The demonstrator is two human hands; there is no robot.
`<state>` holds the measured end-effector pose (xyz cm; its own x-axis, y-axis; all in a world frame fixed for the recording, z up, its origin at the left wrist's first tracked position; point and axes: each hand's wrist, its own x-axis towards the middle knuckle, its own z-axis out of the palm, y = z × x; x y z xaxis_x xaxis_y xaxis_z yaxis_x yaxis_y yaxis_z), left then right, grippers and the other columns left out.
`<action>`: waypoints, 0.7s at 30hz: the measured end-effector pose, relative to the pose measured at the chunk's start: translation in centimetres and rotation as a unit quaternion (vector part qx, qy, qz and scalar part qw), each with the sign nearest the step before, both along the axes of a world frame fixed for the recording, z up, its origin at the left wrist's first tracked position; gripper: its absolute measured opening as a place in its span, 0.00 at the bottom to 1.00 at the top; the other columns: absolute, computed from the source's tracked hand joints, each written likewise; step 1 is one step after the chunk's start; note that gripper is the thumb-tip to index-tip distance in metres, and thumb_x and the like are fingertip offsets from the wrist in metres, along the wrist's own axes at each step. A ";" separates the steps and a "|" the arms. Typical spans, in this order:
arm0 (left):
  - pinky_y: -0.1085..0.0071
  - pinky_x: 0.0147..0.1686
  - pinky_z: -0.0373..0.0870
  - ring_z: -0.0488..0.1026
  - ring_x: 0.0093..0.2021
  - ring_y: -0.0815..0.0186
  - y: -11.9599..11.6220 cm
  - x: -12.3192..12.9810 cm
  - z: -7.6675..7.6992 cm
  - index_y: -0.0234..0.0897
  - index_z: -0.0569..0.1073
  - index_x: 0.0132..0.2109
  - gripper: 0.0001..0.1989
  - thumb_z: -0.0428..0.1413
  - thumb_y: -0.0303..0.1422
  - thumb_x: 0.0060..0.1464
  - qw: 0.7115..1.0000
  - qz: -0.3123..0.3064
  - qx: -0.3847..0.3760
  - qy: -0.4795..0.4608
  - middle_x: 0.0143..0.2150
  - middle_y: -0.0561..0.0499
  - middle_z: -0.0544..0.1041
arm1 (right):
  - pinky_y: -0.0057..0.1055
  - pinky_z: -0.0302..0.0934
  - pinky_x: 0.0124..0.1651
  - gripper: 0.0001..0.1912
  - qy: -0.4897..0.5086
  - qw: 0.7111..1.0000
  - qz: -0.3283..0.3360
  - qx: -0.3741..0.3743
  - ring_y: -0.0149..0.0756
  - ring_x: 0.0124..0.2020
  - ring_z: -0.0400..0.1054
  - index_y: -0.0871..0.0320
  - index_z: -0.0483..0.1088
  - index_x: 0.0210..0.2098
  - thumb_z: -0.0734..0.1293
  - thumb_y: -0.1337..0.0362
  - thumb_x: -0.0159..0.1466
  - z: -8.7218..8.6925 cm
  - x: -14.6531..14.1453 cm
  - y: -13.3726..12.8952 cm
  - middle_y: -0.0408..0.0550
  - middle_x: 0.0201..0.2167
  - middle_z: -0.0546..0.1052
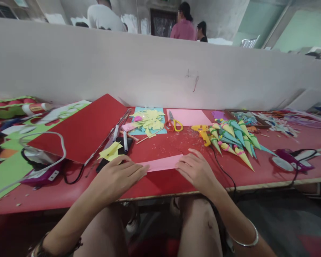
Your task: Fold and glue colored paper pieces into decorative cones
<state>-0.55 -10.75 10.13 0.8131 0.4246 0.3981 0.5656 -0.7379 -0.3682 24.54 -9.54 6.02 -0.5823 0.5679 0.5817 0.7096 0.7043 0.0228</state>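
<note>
A narrow pink strip of paper (pixel 162 164) stretches between my two hands, just above the red tabletop near its front edge. My left hand (pixel 120 175) grips the strip's left end, fingers laid along it. At the other end my right hand (pixel 194 169) pinches the strip between thumb and fingers. Yellow paper pieces (pixel 111 151) lie on a black object just beyond my left hand. A yellow glue gun (pixel 202 134) rests beyond my right hand, its black cord running down to the table edge.
Scissors (pixel 173 123) lie by a pink sheet (pixel 189 117). Yellow scraps (pixel 149 119) cover a blue sheet. Several paper cones (pixel 235 137) are piled at right. A red board (pixel 82 128) leans at left. A white partition (pixel 149 71) closes off the back; people (pixel 186 26) are beyond it.
</note>
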 end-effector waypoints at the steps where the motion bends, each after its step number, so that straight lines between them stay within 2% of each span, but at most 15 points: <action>1: 0.68 0.39 0.58 0.72 0.32 0.70 -0.1 0.2 0.0 0.37 0.67 0.43 0.14 0.40 0.22 0.58 1.000 0.011 0.014 0.005 0.36 0.54 0.78 | 0.34 0.48 0.52 0.08 -0.016 1.000 0.005 -0.002 0.30 0.30 0.64 0.56 0.68 0.31 0.58 0.68 0.63 -0.1 -0.4 0.0 0.41 0.26 0.72; 4: 0.67 0.39 0.60 0.72 0.33 0.69 -0.4 1.5 -0.2 0.36 0.68 0.42 0.13 0.41 0.22 0.57 0.998 0.031 0.049 0.008 0.33 0.53 0.77 | 0.32 0.50 0.49 0.09 -0.043 0.999 0.022 0.011 0.30 0.27 0.62 0.57 0.67 0.30 0.58 0.69 0.63 -0.4 -1.4 0.0 0.40 0.21 0.70; 8: 0.67 0.38 0.61 0.71 0.29 0.70 -0.8 3.7 -0.2 0.35 0.69 0.34 0.12 0.42 0.22 0.57 0.997 0.005 0.075 -0.008 0.27 0.55 0.75 | 0.29 0.51 0.41 0.12 -0.033 0.997 0.063 0.020 0.29 0.24 0.60 0.58 0.65 0.26 0.56 0.70 0.64 -0.1 -2.9 -0.2 0.40 0.19 0.69; 11: 0.69 0.35 0.61 0.70 0.27 0.72 -0.8 4.3 0.3 0.35 0.68 0.31 0.10 0.45 0.24 0.57 0.993 -0.009 0.109 -0.045 0.24 0.57 0.73 | 0.28 0.50 0.36 0.16 0.001 0.997 0.081 0.006 0.28 0.21 0.59 0.59 0.64 0.24 0.54 0.67 0.66 0.5 -3.4 -0.3 0.40 0.17 0.68; 16: 0.70 0.34 0.62 0.69 0.24 0.74 -0.1 3.4 1.9 0.37 0.69 0.31 0.04 0.51 0.27 0.54 0.983 -0.040 0.167 -0.067 0.22 0.59 0.73 | 0.26 0.48 0.32 0.21 0.092 0.988 0.110 -0.060 0.27 0.21 0.59 0.59 0.66 0.24 0.49 0.63 0.68 1.9 -2.8 -0.4 0.42 0.19 0.71; 21: 0.72 0.31 0.61 0.67 0.20 0.74 0.8 1.0 3.5 0.39 0.67 0.26 0.07 0.53 0.27 0.51 0.972 -0.022 0.228 -0.050 0.19 0.61 0.71 | 0.25 0.50 0.32 0.20 0.126 0.978 0.094 -0.134 0.28 0.23 0.58 0.60 0.67 0.26 0.51 0.60 0.67 2.5 -1.0 -0.3 0.44 0.22 0.72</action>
